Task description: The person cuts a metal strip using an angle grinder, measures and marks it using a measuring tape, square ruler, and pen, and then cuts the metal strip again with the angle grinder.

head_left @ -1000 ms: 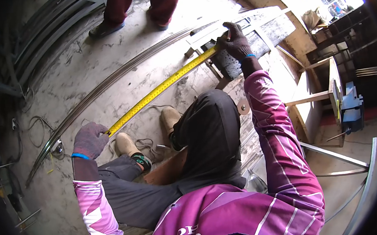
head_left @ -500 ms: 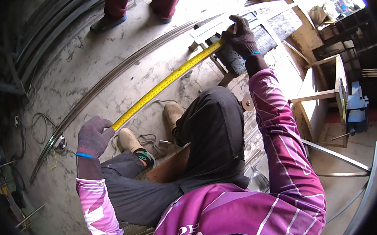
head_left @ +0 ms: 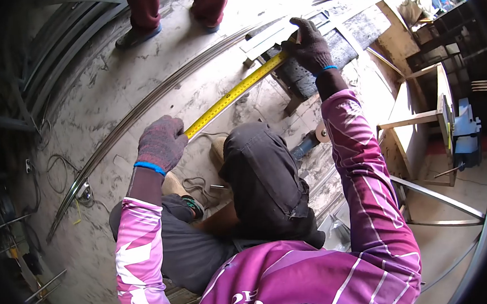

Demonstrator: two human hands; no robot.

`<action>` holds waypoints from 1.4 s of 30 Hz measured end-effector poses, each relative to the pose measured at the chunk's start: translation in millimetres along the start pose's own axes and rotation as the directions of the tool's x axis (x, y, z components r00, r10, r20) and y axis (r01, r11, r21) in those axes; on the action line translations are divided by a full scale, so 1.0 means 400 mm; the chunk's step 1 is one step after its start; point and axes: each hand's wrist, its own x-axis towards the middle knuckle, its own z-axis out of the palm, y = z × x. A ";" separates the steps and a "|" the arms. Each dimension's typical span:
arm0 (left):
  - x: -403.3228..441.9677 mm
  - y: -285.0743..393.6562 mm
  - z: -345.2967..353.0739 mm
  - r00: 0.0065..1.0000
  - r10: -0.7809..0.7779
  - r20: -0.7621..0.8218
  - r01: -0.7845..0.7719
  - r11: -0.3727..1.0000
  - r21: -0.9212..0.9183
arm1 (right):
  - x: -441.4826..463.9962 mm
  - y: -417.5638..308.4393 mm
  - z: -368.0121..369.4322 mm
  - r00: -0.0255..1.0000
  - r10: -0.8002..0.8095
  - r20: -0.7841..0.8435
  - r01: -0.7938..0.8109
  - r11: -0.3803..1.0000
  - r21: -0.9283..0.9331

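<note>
A yellow tape measure (head_left: 231, 96) stretches in a slant between my two gloved hands. My left hand (head_left: 162, 142), in a dark knit glove with a blue cuff, is closed around its lower left end. At the upper right end, my right hand (head_left: 311, 48) is closed on the tape, beside a pale metal frame (head_left: 269, 40) that lies across a dark block (head_left: 300, 79). Whatever part of the tape measure sits inside each palm is hidden by the gloves.
Long thin metal bars (head_left: 139, 110) run along the floor to the left. Another person's shoe (head_left: 138, 37) is at the top. An angle grinder (head_left: 306, 146) lies beside my knee. A wooden frame (head_left: 416, 119) and a metal frame (head_left: 447, 202) stand at the right.
My left hand has moved up and right, toward my right hand, and the visible length of tape is shorter. My right hand has barely moved. My knee has shifted, showing more of the grinder.
</note>
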 end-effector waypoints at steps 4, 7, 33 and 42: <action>0.071 0.038 0.035 0.995 0.046 -0.094 -0.055 0.994 -0.098 | 0.009 0.000 -0.002 0.975 -0.213 -0.062 0.206 0.972 -0.111; 0.113 0.074 0.051 0.984 0.083 -0.160 -0.108 0.982 -0.157 | 0.000 0.000 -0.004 0.962 -0.264 -0.069 0.250 0.955 -0.161; 0.290 0.230 0.107 0.961 0.089 -0.262 -0.143 0.970 -0.195 | 0.006 -0.021 -0.032 0.939 -0.337 -0.067 0.331 0.940 -0.083; 0.293 0.235 0.113 0.946 0.112 -0.305 -0.180 0.962 -0.203 | -0.067 -0.058 -0.069 0.969 -0.246 0.023 0.023 0.182 0.983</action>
